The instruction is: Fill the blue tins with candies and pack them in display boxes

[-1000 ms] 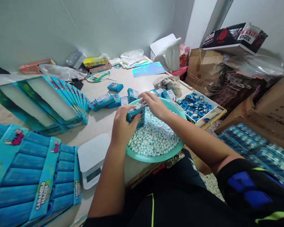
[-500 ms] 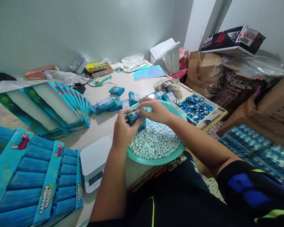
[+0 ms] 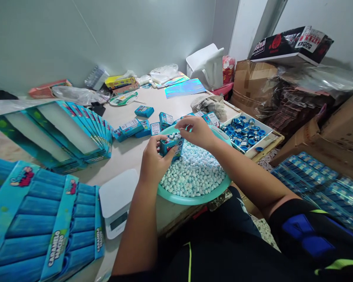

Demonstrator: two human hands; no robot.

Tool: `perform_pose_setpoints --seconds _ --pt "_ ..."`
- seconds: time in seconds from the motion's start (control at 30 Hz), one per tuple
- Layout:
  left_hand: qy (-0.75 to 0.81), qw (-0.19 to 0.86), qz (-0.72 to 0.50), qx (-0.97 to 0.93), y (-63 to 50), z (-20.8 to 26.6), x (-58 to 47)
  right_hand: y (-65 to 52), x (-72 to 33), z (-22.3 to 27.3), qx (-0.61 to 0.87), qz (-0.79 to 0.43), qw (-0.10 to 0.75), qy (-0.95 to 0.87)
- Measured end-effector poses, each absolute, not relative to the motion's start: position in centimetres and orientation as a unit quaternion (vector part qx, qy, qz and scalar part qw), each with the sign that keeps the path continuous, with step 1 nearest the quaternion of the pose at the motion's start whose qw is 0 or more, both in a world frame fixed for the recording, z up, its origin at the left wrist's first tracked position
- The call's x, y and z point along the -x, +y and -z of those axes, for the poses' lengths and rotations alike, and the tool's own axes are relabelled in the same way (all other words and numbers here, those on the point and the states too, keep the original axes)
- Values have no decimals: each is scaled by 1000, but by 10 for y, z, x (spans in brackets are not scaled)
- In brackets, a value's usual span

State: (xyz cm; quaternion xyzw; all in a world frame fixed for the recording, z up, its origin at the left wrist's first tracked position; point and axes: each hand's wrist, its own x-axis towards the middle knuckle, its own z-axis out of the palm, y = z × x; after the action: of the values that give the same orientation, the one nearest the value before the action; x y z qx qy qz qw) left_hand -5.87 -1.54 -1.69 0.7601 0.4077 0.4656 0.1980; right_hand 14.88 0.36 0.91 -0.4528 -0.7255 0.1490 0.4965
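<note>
My left hand is wrapped around a small blue candy box, thumb across its front. The box stands upright above the bowl, and white candies show at its open top. Just right of that top, my right hand hovers with its fingers loosely bent and apart; I see nothing held in them. Below both hands lies a turquoise bowl of pale blue and white candies. Part of the bowl's far side is hidden by my right hand and forearm.
Several blue candy boxes lie behind the bowl. A white scale and blue display cartons stand to the left. On the right are a tray of blue caps, a cloth and cardboard boxes.
My right hand has moved right and off the box's top, uncovering the candies inside. My left hand still holds the box in nearly the same place.
</note>
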Motion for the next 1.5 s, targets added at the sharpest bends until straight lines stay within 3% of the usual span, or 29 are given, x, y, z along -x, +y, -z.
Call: perform_pose_setpoints --seconds 0.17,0.4,0.53,1.5 --pt "411 183 -462 -764 -15 15 60 9 -154 -6 514 -161 498 -679" --pt "415 174 -457 -767 -13 14 62 -4 -147 -16 357 -198 445 -797" --pt "415 192 -466 -758 -14 14 61 -6 -146 -17 338 -198 409 -825" --pt "417 212 -447 -763 -14 15 63 -2 -148 -14 399 -222 468 -756"
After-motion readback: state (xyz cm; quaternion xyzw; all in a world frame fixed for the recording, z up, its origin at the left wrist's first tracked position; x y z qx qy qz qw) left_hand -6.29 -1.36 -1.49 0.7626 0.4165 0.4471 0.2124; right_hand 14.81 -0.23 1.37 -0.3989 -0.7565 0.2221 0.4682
